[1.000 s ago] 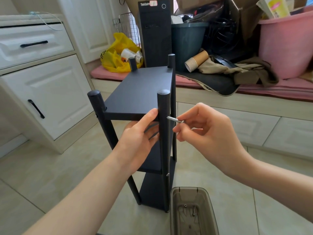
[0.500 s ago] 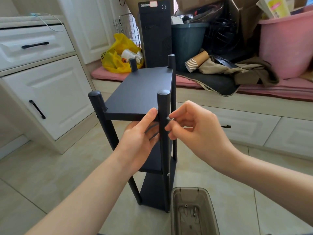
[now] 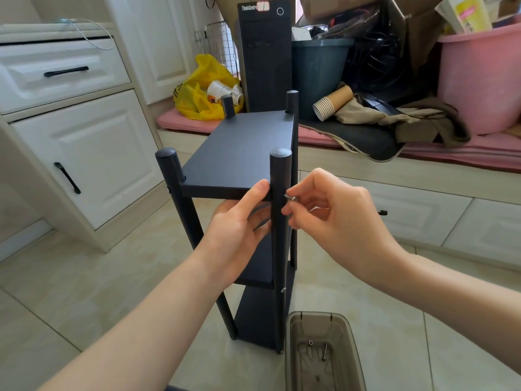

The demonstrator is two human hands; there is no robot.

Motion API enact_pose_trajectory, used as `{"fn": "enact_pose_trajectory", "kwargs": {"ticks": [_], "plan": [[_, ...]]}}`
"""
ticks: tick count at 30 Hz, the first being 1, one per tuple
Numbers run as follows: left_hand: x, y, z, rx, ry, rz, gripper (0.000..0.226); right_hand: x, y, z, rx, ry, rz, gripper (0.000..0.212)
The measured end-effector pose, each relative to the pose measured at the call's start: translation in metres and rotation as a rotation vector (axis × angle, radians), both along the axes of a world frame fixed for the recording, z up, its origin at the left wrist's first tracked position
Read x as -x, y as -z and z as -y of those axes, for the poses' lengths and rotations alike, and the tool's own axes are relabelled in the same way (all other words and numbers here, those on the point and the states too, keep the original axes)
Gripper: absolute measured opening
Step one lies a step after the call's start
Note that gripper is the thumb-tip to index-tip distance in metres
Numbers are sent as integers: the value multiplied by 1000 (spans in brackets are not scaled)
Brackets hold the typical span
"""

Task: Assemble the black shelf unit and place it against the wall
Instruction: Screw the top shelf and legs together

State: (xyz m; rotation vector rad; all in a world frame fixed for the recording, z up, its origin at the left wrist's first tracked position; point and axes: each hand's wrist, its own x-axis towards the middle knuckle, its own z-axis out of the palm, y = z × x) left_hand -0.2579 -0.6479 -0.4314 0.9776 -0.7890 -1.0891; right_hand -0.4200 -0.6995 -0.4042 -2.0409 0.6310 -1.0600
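Out at nine o'clock stands the white cabinet (image 3: 73, 153), well apart from the work. Centre floor, the black shelf unit (image 3: 239, 148) is upright on the tiles, three boards on four posts. The left hand (image 3: 236, 230) grips the top board's near edge, thumb pressed on the front, fingers curled underneath. That's good bracing, because it should hold the board level so the hole in the post meets the one in the board.

At three o'clock of that thumb is the front post (image 3: 280, 249). Against its right face is the screw (image 3: 290, 197), tip at the post, pinched between thumb and fingertips of the right hand (image 3: 338, 221). My advice is to send it in square to the post, turn it gently by hand first, and back off if it binds, since a slanted start could chew the board.

Down at five o'clock the brown tray (image 3: 313, 314) sits just beside the post's foot with spare screws inside, easy to kick. For room, there are open tiles at seven o'clock, and the bench (image 3: 423, 190) runs from one to three o'clock, near the right wrist. I'd lift the unit clear of that tray when it goes to the wall.
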Motion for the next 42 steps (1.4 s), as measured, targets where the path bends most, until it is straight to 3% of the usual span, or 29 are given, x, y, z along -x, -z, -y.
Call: {"fn": "enact_pose_trajectory", "kwargs": {"ticks": [16, 22, 30, 42], "plan": [[-2, 2, -1, -2, 3, 107, 47, 0, 5, 1, -28, -24, 50, 19], [-3, 2, 0, -3, -2, 101, 41, -1, 9, -1, 273, 50, -56, 11], [-3, 2, -1, 2, 9, 92, 42, -3, 7, -1, -7, -2, 82, 23], [-3, 6, 3, -11, -16, 71, 27, -1, 13, -1, 97, 23, 45, 26]]}}
